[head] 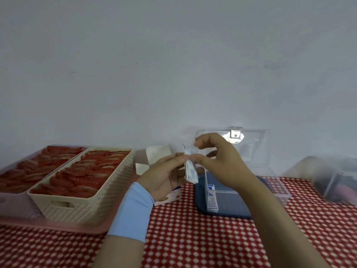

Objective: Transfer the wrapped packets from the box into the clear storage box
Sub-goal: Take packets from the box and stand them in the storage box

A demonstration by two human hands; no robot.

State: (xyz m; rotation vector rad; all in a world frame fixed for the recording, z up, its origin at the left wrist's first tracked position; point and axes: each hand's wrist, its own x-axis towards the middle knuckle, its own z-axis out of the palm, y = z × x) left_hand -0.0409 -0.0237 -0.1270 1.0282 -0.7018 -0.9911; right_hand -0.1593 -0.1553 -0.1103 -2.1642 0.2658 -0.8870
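My left hand [164,175] holds a small stack of white and blue wrapped packets [190,167] upright, fingers curled round them, above the table. My right hand [218,157] is at the packets' top, thumb and fingertips close to them; whether it pinches one is unclear. Behind and under my left hand lies the white cardboard box [158,157] with its flaps open. The clear storage box [241,192] stands open to the right on a dark blue lid or tray [222,213], its clear lid [249,144] raised behind. Some packets [212,200] stand inside at its left wall.
A cream perforated basket [81,206] and a pink tray [23,192], both full of red packets, sit at the left on a pink tray base. Another clear container [332,180] stands at the far right. A red and white checked cloth [193,238] covers the table.
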